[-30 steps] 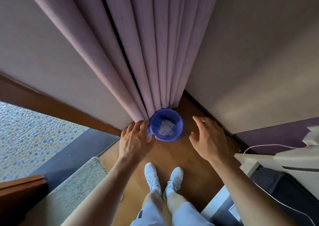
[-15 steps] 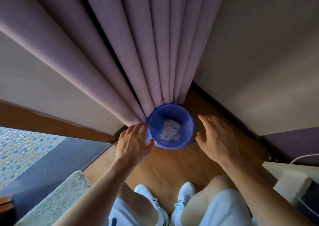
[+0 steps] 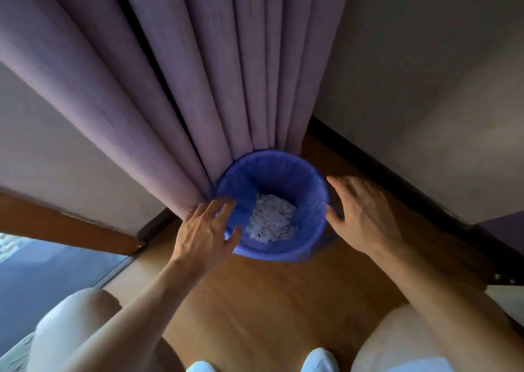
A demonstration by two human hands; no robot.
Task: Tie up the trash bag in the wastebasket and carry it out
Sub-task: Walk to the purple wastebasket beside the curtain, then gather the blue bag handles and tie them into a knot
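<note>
Left hand (image 3: 205, 229) spread, fingers at 9 o'clock rim of round blue bag-lined plastic wastebasket (image 3: 283, 170), grasping nothing. Right hand (image 3: 361, 218) spread at 3 o'clock rim. Wastebasket on brown wooden floor (image 3: 263, 300), touching mauve pleated curtain (image 3: 198, 73); crumpled white paper (image 3: 270, 218) inside.

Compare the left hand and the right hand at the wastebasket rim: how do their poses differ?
The left hand reaches over the wastebasket rim, fingertips above the blue bag's inside; the right hand stays outside the rim, against the outer wall. The left hand lies beside the curtain; the right is over bare floor. Both are open, holding nothing.
</note>
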